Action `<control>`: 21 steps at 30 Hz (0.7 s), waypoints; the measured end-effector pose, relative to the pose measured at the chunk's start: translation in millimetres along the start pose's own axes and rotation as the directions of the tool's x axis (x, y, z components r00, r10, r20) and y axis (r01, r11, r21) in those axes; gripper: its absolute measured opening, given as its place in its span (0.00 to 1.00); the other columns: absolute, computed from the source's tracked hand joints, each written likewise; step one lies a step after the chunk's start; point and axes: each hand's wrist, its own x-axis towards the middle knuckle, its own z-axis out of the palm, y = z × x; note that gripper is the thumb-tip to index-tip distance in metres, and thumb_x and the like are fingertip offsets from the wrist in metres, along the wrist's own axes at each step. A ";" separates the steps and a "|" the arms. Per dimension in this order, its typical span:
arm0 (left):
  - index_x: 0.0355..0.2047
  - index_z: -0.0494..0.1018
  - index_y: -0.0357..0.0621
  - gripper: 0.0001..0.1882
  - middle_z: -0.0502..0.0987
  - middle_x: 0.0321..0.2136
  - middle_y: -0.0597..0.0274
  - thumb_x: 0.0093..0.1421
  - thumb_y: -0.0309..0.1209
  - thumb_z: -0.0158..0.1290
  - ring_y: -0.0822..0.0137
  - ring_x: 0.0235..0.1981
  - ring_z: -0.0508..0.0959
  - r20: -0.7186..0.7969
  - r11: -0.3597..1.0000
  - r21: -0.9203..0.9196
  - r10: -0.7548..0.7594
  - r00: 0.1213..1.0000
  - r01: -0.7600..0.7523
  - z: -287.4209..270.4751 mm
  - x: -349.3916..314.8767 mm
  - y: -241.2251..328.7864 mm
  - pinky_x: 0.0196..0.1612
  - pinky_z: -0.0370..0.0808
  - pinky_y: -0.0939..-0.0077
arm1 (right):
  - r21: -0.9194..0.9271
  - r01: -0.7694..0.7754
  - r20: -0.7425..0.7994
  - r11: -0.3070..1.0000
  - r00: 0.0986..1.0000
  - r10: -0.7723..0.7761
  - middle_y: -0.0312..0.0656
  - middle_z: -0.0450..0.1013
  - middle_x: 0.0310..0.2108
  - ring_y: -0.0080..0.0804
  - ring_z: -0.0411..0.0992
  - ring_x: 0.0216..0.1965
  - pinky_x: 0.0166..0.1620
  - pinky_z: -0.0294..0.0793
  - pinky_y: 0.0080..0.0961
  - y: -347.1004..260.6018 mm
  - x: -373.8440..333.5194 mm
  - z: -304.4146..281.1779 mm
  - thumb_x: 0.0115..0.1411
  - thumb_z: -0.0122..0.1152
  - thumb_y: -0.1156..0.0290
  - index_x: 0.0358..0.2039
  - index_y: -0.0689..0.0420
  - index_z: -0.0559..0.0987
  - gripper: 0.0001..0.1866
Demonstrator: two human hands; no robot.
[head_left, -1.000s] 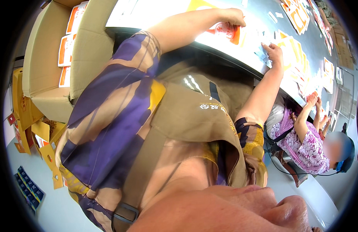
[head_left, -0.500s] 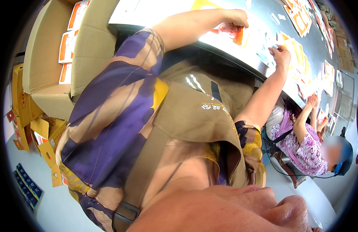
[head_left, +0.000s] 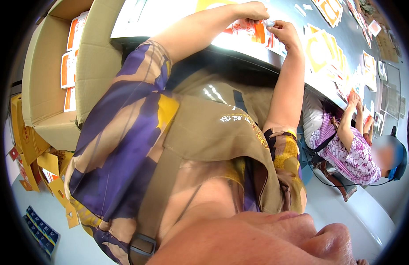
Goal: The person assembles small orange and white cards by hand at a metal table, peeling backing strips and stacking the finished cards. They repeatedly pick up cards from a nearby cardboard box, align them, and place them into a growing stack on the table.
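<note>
At the near edge of the table, an orange-and-white packet lies partly under my hands. My left hand is closed, its fingertips pinching the packet's far edge. Close beside it, my right hand pinches a small pale-blue sticker-like piece between thumb and finger. The piece is held just over the packet, near the left fingertips. Glare hides whether it touches the packet.
Orange-and-white packets are spread to the right of my hands, with another stack farther back. An open cardboard box holding packets stands at the left. A co-worker sits at the same table on the right.
My right hand has moved left, bringing the small pale piece from beside the other packets to the packet by my left hand. The left hand stays at the packet. The view has shifted slightly.
</note>
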 end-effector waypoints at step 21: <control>0.17 0.73 0.41 0.18 0.67 0.12 0.67 0.55 0.41 0.50 0.76 0.13 0.66 0.095 0.986 -0.047 0.165 0.982 -0.161 -5.6 -34.0 26.8 0.17 0.61 0.81 | -0.335 0.144 -0.360 0.931 0.894 -0.267 0.48 0.78 0.27 0.43 0.78 0.34 0.38 0.75 0.36 5.1 9.9 46.6 0.53 0.62 0.57 0.30 0.59 0.80 0.16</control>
